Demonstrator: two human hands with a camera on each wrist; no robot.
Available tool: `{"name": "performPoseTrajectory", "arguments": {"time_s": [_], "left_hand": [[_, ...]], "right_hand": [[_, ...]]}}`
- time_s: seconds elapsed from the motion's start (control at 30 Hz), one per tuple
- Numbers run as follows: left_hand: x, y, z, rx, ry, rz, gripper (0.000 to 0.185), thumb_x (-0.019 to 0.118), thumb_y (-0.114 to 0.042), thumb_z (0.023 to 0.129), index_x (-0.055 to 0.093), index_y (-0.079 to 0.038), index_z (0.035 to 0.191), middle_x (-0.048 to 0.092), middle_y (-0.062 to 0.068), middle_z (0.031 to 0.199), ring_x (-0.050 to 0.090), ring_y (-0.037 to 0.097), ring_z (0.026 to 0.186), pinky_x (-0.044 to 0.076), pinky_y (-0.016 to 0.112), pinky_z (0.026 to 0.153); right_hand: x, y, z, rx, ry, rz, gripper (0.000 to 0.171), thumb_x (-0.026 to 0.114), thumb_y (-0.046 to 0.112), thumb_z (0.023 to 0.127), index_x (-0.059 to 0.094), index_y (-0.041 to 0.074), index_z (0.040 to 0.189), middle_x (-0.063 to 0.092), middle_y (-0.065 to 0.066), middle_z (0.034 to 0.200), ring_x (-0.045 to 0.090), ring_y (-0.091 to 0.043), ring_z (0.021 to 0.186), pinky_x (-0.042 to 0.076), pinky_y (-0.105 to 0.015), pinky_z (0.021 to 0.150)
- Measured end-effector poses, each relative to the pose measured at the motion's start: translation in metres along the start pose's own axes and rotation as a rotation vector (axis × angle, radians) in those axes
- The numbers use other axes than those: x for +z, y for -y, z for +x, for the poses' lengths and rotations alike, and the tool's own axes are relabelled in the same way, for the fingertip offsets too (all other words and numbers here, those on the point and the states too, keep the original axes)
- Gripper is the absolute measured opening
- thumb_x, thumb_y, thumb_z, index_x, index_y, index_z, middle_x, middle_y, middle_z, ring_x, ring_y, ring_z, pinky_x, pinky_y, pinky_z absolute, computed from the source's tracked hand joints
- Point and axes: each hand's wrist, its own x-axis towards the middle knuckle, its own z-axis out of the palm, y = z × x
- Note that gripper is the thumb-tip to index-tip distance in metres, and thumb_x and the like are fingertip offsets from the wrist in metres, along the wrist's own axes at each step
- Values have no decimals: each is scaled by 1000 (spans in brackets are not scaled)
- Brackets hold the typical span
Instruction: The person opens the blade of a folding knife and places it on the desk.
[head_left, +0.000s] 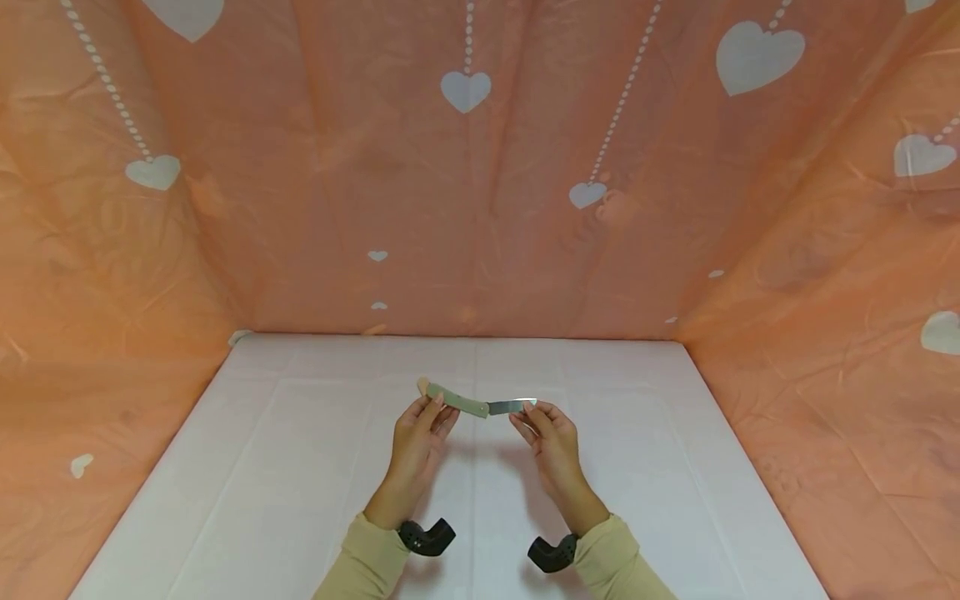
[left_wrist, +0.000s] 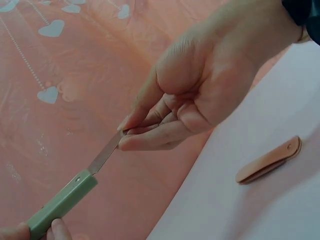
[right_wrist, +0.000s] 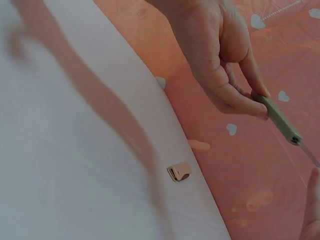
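green-handled small knife with a thin steel blade (head_left: 480, 407) is held in the air above the white surface (head_left: 300, 467), between both hands. left hand (head_left: 417, 442) has its fingers (right_wrist: 235, 97) curled round the handle end, right hand (head_left: 553, 440) has fingers (left_wrist: 150, 142) pinching the blade tip, probably to keep it steady and level. tan leather sheath (left_wrist: 270, 161) lies on the surface nearby, apart from both hands.
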Motion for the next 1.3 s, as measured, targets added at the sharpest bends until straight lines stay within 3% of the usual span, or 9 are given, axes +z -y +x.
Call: {"name": "performPoseTrajectory", "arguments": {"time_s": [0.5, 0.8, 1.3], "left_hand": [[4, 5, -5, -6, -65, -149, 15, 48, -4, 96, 49, 4, 109, 54, 9, 94, 59, 16, 84, 45, 33, 94], [4, 12, -4, 5, -105, -186, 15, 48, -5, 97, 49, 3, 109, 52, 9, 98, 58, 16, 86, 44, 32, 96], [6, 15, -3, -26, -45, -138, 13, 49, -7, 97, 46, 2, 106, 51, 9, 101, 56, 16, 93, 43, 30, 97]], "right_hand": [[5, -8, -4, 14, -47, 83, 4, 53, -2, 92, 53, -6, 93, 57, -18, 97, 65, -20, 87, 49, -34, 87], [7, -14, -4, 17, -72, 116, 5, 50, -4, 93, 53, -4, 89, 59, -13, 92, 64, -17, 84, 48, -35, 89], [-5, -7, 4, 63, -135, 113, 4, 56, -4, 90, 54, -5, 93, 61, -14, 90, 66, -18, 80, 50, -32, 86]]}}
